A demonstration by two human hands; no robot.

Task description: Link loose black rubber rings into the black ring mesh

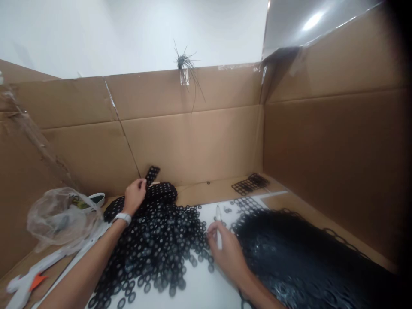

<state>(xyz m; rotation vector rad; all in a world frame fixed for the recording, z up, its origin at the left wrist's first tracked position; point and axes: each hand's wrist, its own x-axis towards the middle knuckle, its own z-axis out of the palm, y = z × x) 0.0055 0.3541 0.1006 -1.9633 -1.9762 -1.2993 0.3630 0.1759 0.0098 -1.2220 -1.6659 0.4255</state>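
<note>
Up at the left, my left hand (134, 196) pinches a short black perforated strip (152, 175) that seems made of joined rings. Below it lies a dark patch of linked rings (165, 191). A heap of loose black rings (161, 240) spreads between my hands over a white board (206, 285). My right hand (225, 249) is closed around a slim white pen-like tool (219, 239), its tip pointing up and away from me. Its fingers are beside the heap's right edge. A large black mass of rings (289, 253) lies right of that hand, partly behind my forearm.
Cardboard walls (193, 146) enclose the work surface. At left are a crumpled clear plastic bag (61, 223), a small white bowl (98, 199) and a white glue gun-like tool with an orange part (24, 285). Ring grids (249, 184) lie at the back. Dark wires (185, 61) hang on the wall.
</note>
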